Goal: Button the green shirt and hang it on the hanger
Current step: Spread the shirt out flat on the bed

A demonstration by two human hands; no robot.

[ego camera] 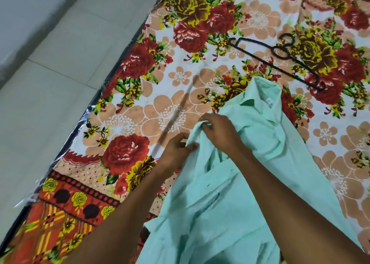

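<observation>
The mint green shirt (pixel 230 193) lies rumpled on the flowered bed sheet (pixel 140 107), collar toward the far side. My left hand (pixel 178 149) pinches a fold of the shirt's edge at its left side. Just above it, my right hand (pixel 218 129) grips a bunched piece of the same edge, its forearm crossing over the shirt. A black hanger (pixel 280 61) lies flat on the sheet beyond the collar, apart from the shirt, hook pointing away. No buttons are visible between my fingers.
The bed's left edge (pixel 66 143) runs diagonally, with a pale tiled floor (pixel 50 63) beyond it. Open sheet lies to the left of the shirt and around the hanger.
</observation>
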